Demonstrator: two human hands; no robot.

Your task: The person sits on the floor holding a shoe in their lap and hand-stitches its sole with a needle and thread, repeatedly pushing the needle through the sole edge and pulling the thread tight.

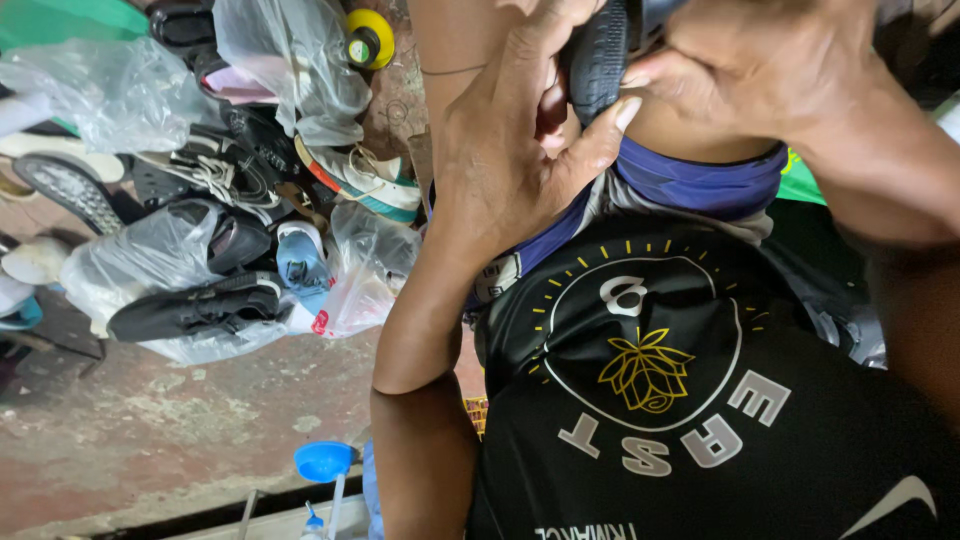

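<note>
A dark shoe [600, 55] sits at twelve o'clock in the view, held up close against a bare knee. Only part of it shows: a black, finely ribbed sole edge, standing roughly upright, with a darker upper beside it toward one o'clock. Fingers cover the rest.

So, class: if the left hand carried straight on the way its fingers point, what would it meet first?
The left hand points up toward the dark shoe, which its fingertips and thumb already touch. So the shoe comes first, probably; the right hand grips it just beyond.
</note>
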